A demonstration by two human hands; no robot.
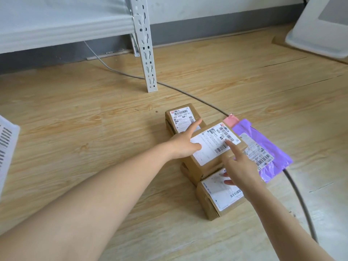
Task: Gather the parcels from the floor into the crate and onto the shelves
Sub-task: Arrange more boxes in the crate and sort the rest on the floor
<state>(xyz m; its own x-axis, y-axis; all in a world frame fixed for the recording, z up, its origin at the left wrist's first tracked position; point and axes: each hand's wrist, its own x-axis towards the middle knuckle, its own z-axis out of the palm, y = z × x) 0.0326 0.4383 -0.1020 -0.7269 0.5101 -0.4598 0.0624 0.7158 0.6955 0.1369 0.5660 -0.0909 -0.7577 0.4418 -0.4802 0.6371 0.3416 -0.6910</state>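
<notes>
Three brown cardboard parcels with white labels lie in a row on the wooden floor: a far one (181,114), a middle one (212,147) and a near one (218,196). A purple mailer bag (267,146) with a pink tab lies to their right. My left hand (185,146) rests on the left edge of the middle parcel, fingers spread, one finger over the far parcel's label. My right hand (240,166) hovers over the middle parcel's right side, index finger touching its label. Neither hand grips anything. A white slotted crate (7,146) shows at the left edge.
A white metal shelf (66,25) with a perforated upright post (146,53) stands at the back left. A grey cable (299,196) curves across the floor under the purple bag. A white plastic lid or bin (320,34) leans at the top right.
</notes>
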